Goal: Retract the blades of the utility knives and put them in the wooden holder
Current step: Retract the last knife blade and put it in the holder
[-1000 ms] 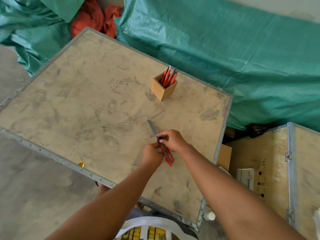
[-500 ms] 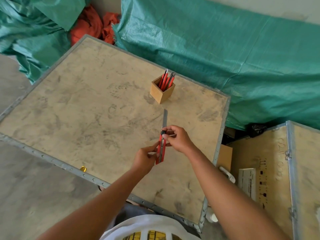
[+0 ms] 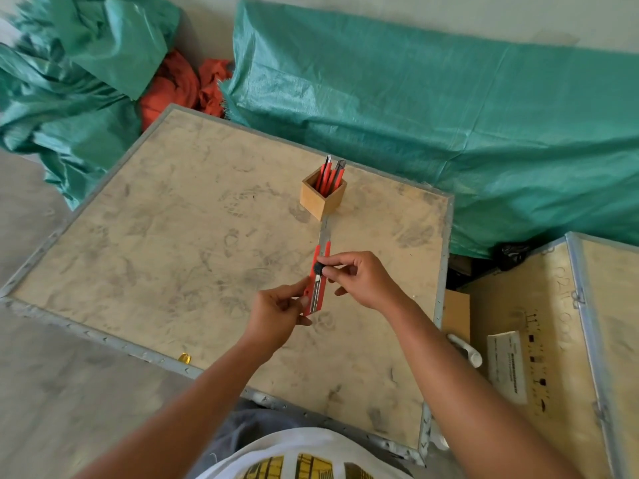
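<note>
I hold a red utility knife (image 3: pixel 318 288) above the middle of the wooden crate top (image 3: pixel 173 243), its grey blade sticking out and pointing away from me. My left hand (image 3: pixel 280 311) grips the rear of the handle. The fingers of my right hand (image 3: pixel 359 278) pinch the black knob on the knife's slider. Beyond the blade tip stands a small square wooden holder (image 3: pixel 322 198) with several red utility knives (image 3: pixel 330 176) upright in it.
Green tarpaulin (image 3: pixel 432 115) covers bulky things behind the crate, with orange cloth (image 3: pixel 183 84) between two heaps. A second wooden crate (image 3: pixel 553 340) with a paper label stands at the right. Concrete floor lies to the left.
The knife has swung from pointing up-left to pointing straight away from me. My hands have lifted it closer to the holder, and my right fingers have settled on the black knob.
</note>
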